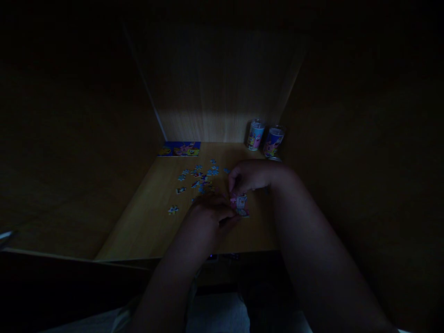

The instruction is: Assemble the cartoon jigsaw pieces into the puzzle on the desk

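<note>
Remotely I see the joined puzzle patch [242, 202] near centre, left hand [210, 208] curled at its nine o'clock, right hand [248, 177] pinched at twelve; can't tell either grip. Dim light could cause mismatches; a left-hand bump could scatter loose pieces [212, 171] at ten.

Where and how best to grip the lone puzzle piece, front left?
Pinch opposite edges of the puzzle piece, likely from above and its left: it looks thin and flat on the table, with the left hand to its right and other pieces beyond.
</note>
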Available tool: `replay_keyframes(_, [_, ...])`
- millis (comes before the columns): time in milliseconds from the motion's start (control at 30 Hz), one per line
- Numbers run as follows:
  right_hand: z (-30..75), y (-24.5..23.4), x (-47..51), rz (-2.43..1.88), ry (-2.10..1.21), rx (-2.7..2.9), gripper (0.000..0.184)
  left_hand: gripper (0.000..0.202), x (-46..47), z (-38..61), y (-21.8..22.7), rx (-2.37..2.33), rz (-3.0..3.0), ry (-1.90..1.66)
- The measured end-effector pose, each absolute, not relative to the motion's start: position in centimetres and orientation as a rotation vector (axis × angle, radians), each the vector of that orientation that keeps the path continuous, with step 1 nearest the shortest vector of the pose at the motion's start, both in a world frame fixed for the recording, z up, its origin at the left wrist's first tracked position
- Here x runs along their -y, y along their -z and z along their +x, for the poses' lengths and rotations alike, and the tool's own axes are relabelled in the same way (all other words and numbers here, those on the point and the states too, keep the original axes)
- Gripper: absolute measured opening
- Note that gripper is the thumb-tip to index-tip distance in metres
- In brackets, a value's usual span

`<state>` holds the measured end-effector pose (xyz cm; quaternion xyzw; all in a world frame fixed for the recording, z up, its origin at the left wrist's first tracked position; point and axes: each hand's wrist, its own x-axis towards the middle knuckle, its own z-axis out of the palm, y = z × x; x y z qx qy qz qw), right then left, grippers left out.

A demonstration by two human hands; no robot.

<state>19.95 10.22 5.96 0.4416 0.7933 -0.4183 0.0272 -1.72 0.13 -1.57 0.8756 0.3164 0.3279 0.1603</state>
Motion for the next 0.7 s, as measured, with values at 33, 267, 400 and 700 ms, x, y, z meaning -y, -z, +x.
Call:
replay_keyframes(33, [20.01,-5.91,-10.29,1.346,1.258,-2.486,0.019,0.014,-0.13,-1.7,1.54,-0.915,2.505,-0.929])
replay_keyframes(267, [20.03,-5.48,-10.49,1.319,1.192,-2.507,0.014,0.015,-0.11,-1.63,1.41,-0.968,2.509,-0.912])
replay_keyframes(400, [19.76,-5.43,-10.31,1.377,1.1,-2.466,0.022,0.015,-0.03,-1.61,1.14,-0.967,2.488,-0.888])
replay_keyframes(700, [19.25,-6.14,-9.69,1.462,0.892,-2.471,0.025,0.017,-0.02,-1.58,1.03,-0.926,2.47,-0.92])
